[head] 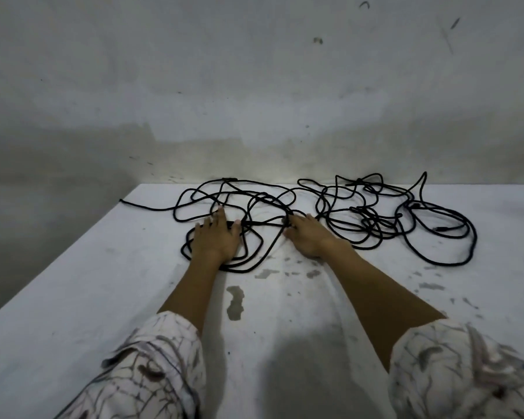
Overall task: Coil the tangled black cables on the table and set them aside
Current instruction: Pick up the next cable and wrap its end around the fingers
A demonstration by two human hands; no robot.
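Black cables lie tangled across the far half of the white table [73, 297] in two loose heaps. My left hand [215, 237] lies palm down with straight, spread fingers on the loops of the left heap [254, 204]. My right hand [310, 237] also lies palm down, just right of that heap. Its fingertips touch a crossing of cable strands. The right heap [406, 225] spreads out beyond my right hand, untouched. One loose cable end [139, 206] trails off to the left, toward the table's edge.
A stained grey wall [254, 101] rises right behind the table's far edge. The table's left edge runs diagonally from the far corner down to the lower left. Scuffs and grey patches [235, 303] mark the tabletop between my forearms.
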